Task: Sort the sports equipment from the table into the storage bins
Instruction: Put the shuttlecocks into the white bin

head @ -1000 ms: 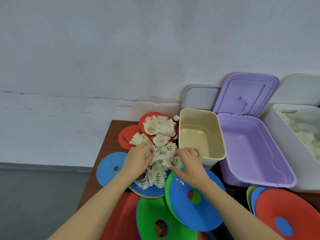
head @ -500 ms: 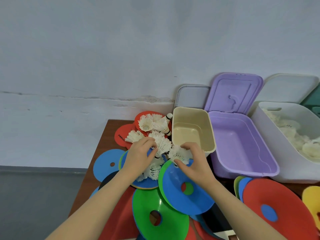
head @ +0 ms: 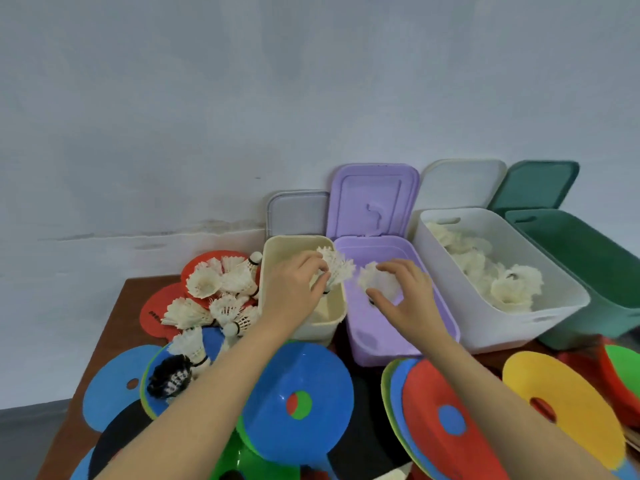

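My left hand (head: 292, 294) grips a white shuttlecock (head: 336, 266) above the beige bin (head: 332, 325). My right hand (head: 407, 299) holds another white shuttlecock (head: 375, 282) over the purple bin (head: 377, 341). A pile of white shuttlecocks (head: 221, 292) lies on red discs at the table's back left, with a black shuttlecock (head: 169, 375) nearer me. The white bin (head: 491, 327) to the right holds several white shuttlecocks (head: 498, 278).
A green bin (head: 588, 271) stands at the far right; the bins' lids lean open against the wall. Flat disc cones cover the near table: blue (head: 304, 396), red (head: 446, 420), yellow (head: 568, 410), green (head: 623, 362). The brown table's left edge (head: 114, 313) is close.
Both hands have lifted from the shuttlecock pile and moved right and back, each carrying a shuttlecock, to above the beige and purple bins. The view has shifted right, revealing the green bin.
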Demonstrator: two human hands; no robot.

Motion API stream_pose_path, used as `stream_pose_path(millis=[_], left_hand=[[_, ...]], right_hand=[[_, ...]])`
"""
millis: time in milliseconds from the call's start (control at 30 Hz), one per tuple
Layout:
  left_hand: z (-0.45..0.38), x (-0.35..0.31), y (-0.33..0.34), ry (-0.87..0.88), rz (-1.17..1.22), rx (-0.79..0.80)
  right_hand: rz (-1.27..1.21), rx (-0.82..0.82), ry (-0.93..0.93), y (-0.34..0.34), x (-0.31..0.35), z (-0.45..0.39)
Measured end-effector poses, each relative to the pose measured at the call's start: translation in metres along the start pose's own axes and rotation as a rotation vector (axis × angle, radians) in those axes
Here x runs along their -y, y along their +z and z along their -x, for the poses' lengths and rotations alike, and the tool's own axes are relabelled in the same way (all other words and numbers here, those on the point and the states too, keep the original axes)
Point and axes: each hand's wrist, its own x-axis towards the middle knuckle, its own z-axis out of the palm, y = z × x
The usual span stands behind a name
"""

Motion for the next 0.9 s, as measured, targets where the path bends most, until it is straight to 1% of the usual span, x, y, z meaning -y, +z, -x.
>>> stream_pose_path(millis=[133,267,400,500,667,767,833,900], left_hand=[[-0.044,-0.028,0.046,0.043,0.027,-0.017],[-0.085,-0.055,0.107,0.066,0.038,-0.043],[-0.123,-0.087,0.169,0.049,0.076,-0.003],[-0.150,-0.108,0.211,0.045,0.098,0.046],[-0.186,-0.123,0.274,-0.081,0.115,0.146],[-0.196,-0.124,0.303,-0.144,0.106,0.207],[-0.196,-0.118,0.321,-0.135,-0.007,0.349],[-0.193,-0.109,0.331,-0.094,-0.163,0.507]], right_hand=[[0.072,-0.050,-0.031,-0.032,-0.057,-0.023],[0.182,-0.068,-0.042,-0.068,-0.121,-0.043],[0.203,-0.074,0.031,-0.098,-0.188,-0.065],[0.225,-0.122,0.075,-0.112,-0.232,-0.082],[0.207,-0.124,0.215,-0.120,-0.287,-0.108],[0.236,-0.050,0.209,-0.114,-0.315,-0.119],[0.296,0.072,0.242,-0.107,-0.334,-0.122],[0.370,0.243,0.306,-0.100,-0.347,-0.118]])
